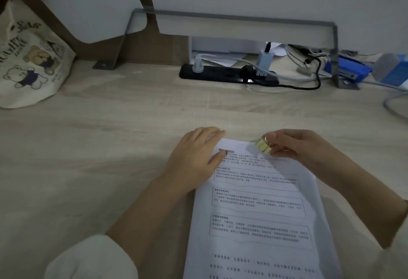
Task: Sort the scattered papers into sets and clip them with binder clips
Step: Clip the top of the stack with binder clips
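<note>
A stack of printed white papers (260, 210) lies on the wooden desk in front of me, its long side running away from me. My left hand (194, 157) rests flat on the stack's top left corner, thumb on the print. My right hand (295, 146) pinches a small yellow binder clip (263, 146) at the top edge of the stack, right of centre. The clip's metal handles show between my fingers. Whether its jaws are around the sheets I cannot tell.
A canvas tote bag with bear prints (31, 62) stands at the far left. A black power strip (227, 75) with plugs and cables lies at the back under a grey metal frame (231, 17). A blue stapler (346, 68) and a blue box (395, 71) sit at the back right.
</note>
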Demonstrator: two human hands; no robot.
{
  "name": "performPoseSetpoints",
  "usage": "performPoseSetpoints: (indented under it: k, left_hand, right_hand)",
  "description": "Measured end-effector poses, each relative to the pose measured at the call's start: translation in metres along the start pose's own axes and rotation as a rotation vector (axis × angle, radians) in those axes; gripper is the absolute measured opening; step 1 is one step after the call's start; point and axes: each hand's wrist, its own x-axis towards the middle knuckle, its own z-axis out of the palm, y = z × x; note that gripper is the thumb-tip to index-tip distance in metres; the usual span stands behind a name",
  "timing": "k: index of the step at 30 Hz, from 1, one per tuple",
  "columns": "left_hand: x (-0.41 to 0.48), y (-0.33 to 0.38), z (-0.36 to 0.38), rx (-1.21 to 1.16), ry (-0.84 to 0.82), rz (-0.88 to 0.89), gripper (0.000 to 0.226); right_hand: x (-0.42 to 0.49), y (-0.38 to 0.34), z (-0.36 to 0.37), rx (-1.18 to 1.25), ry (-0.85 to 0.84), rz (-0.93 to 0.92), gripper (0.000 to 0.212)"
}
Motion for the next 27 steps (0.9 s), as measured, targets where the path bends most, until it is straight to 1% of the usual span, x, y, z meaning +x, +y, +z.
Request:
performPoseSetpoints:
  k: [4, 7, 9, 13, 16, 20, 21, 23, 27]
  left_hand:
    - [-0.005, -0.006, 0.014, -0.016, 0.034, -0.02, 0.058]
    - [-0.006, -0.009, 0.022, -0.036, 0.071, -0.021, 0.052]
    - [-0.007, -0.008, 0.023, -0.051, 0.088, -0.024, 0.05]
    - [-0.008, -0.005, 0.022, -0.045, 0.112, -0.031, 0.049]
    - [-0.008, -0.006, 0.023, -0.042, 0.11, -0.047, 0.05]
    - [-0.008, -0.006, 0.023, -0.038, 0.097, -0.06, 0.046]
    - [-0.008, -0.006, 0.022, -0.038, 0.088, -0.061, 0.046]
    - [-0.009, -0.006, 0.021, -0.033, 0.077, -0.052, 0.048]
    - [-0.008, -0.006, 0.018, -0.026, 0.049, -0.049, 0.054]
  right_hand:
    - [-0.011, 0.012, -0.03, 0.019, 0.269, -0.031, 0.032]
    - [-0.026, 0.024, -0.039, 0.052, 0.39, -0.018, 0.035]
    - [-0.032, 0.027, -0.038, 0.113, 0.397, -0.037, 0.029]
    - [-0.037, 0.028, -0.03, 0.212, 0.356, -0.085, 0.021]
    - [-0.036, 0.027, -0.026, 0.212, 0.338, -0.097, 0.019]
    - [-0.035, 0.018, -0.027, 0.137, 0.405, -0.122, 0.018]
    - [-0.034, 0.013, -0.026, 0.119, 0.39, -0.128, 0.017]
    - [-0.028, 0.002, -0.02, 0.092, 0.296, -0.119, 0.02]
    - [-0.006, -0.006, 0.006, 0.103, -0.024, -0.029, 0.032]
